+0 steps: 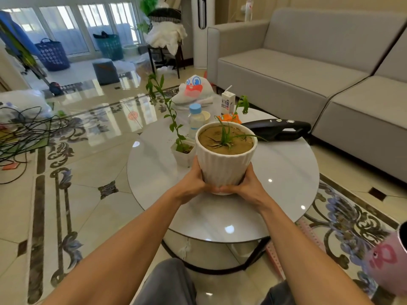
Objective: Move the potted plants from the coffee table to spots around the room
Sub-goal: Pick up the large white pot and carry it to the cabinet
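Holding a white ribbed pot (225, 160) in both hands over the round coffee table (286, 186).

Nearest, the left hand (193, 182) and right hand (250, 183) wrap around the pot's lower sides, fingers meeting under its base; whether it rests on the tabletop or sits just above it is unclear. Dry cracked soil and a small green sprout fill it. Just behind on its left, a small white pot (184, 154) with a tall leafy stem stands on the table. Farther back stand a water bottle (196, 121), a drink carton (228, 103) and a black handheld device (279, 127), with a grey sofa (308, 62) beyond.
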{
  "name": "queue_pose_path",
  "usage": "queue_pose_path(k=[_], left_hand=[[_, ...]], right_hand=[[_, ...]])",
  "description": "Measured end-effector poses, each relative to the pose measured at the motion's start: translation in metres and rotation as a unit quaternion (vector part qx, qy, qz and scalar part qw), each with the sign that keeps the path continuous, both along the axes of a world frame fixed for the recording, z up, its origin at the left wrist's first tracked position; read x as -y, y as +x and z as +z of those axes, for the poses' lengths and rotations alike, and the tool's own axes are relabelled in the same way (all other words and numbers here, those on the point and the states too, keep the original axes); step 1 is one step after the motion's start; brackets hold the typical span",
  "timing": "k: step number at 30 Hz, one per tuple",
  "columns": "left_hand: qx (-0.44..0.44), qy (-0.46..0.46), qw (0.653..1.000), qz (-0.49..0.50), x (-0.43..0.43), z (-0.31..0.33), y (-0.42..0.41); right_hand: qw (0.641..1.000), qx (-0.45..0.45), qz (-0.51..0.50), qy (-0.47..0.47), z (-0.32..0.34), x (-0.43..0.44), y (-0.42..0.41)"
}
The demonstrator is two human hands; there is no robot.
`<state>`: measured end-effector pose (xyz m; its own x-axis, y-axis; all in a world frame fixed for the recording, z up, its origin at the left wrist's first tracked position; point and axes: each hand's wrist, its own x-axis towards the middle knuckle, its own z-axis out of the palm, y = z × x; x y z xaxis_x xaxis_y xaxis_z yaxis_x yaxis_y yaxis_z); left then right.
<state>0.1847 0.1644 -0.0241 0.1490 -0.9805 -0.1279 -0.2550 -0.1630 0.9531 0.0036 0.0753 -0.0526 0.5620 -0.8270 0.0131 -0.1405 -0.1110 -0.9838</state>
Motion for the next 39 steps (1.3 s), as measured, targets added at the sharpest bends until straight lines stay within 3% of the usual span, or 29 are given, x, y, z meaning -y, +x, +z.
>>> queue_pose_path(k=[6, 17, 28, 31, 39], left_hand=[[-0.065, -0.025, 0.997, 0.028, -0.005, 0.016, 0.001], [-0.070, -0.027, 0.996, 0.042, 0.014, 0.061, -0.013], [-0.104, -0.016, 0.994, 0.031, 0.024, 0.296, -0.029], [-0.109, -0.011, 0.992, 0.057, 0.024, 0.378, -0.016], [-0.094, -0.047, 0.987, 0.122, 0.006, 0.531, 0.046]], right_hand=[[0.996, 0.083, 0.003, 0.015, 0.021, -0.004, 0.004], [0.995, 0.079, -0.010, 0.054, 0.067, 0.012, -0.013], [0.997, 0.031, -0.004, 0.070, 0.307, 0.028, -0.035], [0.996, 0.031, 0.012, 0.080, 0.393, 0.035, -0.020], [0.995, 0.043, 0.081, 0.039, 0.545, 0.038, 0.059]])
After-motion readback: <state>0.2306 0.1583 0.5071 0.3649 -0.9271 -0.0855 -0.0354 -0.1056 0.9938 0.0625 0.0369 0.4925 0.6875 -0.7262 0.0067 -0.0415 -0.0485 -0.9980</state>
